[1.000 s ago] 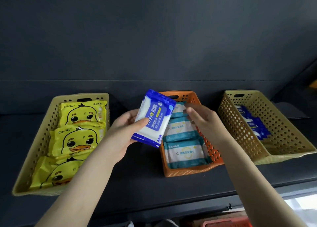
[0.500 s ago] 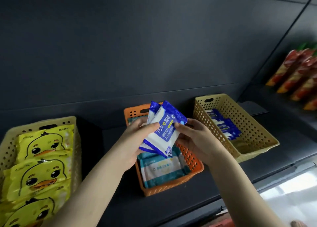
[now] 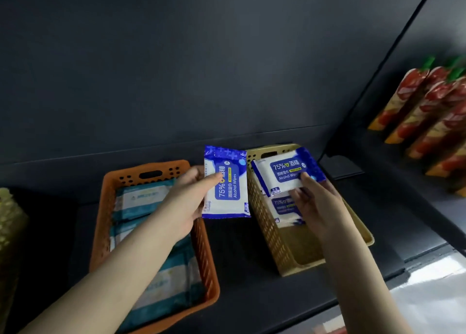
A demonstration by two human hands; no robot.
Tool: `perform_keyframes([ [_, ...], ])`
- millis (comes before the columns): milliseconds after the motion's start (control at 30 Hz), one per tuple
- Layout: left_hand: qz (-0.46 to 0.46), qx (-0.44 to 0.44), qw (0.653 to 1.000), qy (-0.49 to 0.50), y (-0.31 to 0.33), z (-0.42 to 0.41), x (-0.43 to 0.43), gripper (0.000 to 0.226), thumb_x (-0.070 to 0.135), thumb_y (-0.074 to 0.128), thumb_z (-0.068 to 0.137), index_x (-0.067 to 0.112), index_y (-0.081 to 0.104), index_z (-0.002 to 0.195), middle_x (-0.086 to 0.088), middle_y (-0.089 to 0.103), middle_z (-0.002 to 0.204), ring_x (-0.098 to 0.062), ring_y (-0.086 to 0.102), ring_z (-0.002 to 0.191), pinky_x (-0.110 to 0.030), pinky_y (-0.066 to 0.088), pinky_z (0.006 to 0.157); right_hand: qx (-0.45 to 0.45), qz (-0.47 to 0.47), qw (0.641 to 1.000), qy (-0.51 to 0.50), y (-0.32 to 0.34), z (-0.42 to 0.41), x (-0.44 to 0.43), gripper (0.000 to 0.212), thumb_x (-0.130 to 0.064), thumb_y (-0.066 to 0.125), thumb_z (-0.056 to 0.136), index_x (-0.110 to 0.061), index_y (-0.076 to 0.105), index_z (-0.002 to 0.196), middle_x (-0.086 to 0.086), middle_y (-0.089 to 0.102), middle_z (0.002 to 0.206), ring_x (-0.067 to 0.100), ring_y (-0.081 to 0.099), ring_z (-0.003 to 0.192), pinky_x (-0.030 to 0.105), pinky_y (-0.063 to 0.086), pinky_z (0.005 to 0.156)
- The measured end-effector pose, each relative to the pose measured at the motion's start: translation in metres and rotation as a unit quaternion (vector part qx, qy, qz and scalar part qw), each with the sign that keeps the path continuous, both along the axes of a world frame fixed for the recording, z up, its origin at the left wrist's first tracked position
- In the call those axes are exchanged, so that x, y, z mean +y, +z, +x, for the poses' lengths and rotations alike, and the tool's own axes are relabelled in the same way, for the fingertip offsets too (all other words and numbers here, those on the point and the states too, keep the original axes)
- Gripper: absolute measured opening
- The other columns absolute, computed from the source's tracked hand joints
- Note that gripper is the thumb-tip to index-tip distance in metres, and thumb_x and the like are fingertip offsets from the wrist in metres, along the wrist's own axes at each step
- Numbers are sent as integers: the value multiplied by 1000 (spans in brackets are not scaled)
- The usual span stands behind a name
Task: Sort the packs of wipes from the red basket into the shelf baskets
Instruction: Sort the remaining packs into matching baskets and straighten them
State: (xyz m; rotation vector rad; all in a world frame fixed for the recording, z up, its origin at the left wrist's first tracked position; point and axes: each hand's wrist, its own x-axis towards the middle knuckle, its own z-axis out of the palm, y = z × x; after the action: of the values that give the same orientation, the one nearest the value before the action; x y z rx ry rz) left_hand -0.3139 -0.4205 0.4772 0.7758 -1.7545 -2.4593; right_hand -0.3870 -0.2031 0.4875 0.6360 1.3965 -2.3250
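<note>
**Step in hand:** stocking alcohol wipes into the right-hand shelf basket. Judged mid-sort, with one pack about to be set down and one waiting. The red source basket was not in view.

1. Flat blue-and-white film pack of alcohol wipes. Soft and rectangular, with a printed label. The right hand pinched it, thumb on the label and fingers curled beneath. It was tilted just above the rear of item 3.
2. Second blue-and-white film pack. Same kind, crimped along its top edge, held upright with the label outward. The left hand gripped it, thumb across the front and fingers behind. It hung between the two baskets.
3. Tan perforated plastic basket. Rigid and rectangular, with a slot handle at the far end. At least one matching pack lay flat inside, and the near floor was bare.
4. Orange perforated plastic basket. It held teal-and-white wipe packs, overlapped.
5. Dark matt shelf board, which carried both baskets.
6. Glossy red pouches, in a row on the neighbouring shelf.

**Next move, as judged:** lower item 1 flat onto the pack already in item 3 and release it. Item 2 then follows into the same basket, since its label matches. The film looks slick and pliant, so laying the packs down should keep the row tidier than dropping them.
</note>
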Motion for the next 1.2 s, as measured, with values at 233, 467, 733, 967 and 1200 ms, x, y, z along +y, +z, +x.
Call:
perform_keyframes([
  [233, -63, 4, 998, 18, -13, -33, 10, 35, 18, 63, 91, 28, 51, 123, -4, 72, 107, -20, 71, 93, -39, 57, 67, -89, 46, 995, 11, -26, -67, 11, 47, -4, 72, 81, -9, 54, 125, 16, 66, 106, 28, 68, 87, 29, 58, 50],
  [467, -79, -1, 996, 41, -21, -37, 8, 30, 19, 63, 91, 25, 53, 119, -3, 72, 105, -18, 72, 90, -32, 55, 60, -67, 179, 980, 59, -66, -89, -19, 45, -3, 70, 83, -7, 51, 123, 10, 66, 99, 22, 69, 81, 33, 58, 73],
  [733, -59, 3, 995, 75, -28, -41, 13, 20, 28, 58, 94, 20, 52, 111, -9, 71, 103, -23, 73, 85, -44, 60, 70, -54, 232, 970, 42, -87, -90, -21, 33, -12, 75, 80, -12, 55, 105, 7, 70, 94, 21, 72, 78, 38, 59, 77],
  [967, 9, 23, 994, 110, -23, -40, 10, 13, 33, 52, 97, 21, 52, 104, -9, 71, 94, -22, 74, 76, -44, 60, 68, -8, 355, 923, 148, -68, -82, -17, 25, -24, 75, 82, -4, 61, 85, 10, 70, 77, 18, 69, 63, 27, 59, 62],
  [1200, -32, 18, 998, 42, -19, -42, 13, 21, 41, 50, 97, 21, 54, 102, -1, 75, 80, -23, 74, 73, -40, 60, 64, 126, 418, 859, 265, -21, -61, 7, 36, -47, 58, 90, -17, 59, 111, 5, 72, 91, 19, 68, 76, 32, 59, 65],
])
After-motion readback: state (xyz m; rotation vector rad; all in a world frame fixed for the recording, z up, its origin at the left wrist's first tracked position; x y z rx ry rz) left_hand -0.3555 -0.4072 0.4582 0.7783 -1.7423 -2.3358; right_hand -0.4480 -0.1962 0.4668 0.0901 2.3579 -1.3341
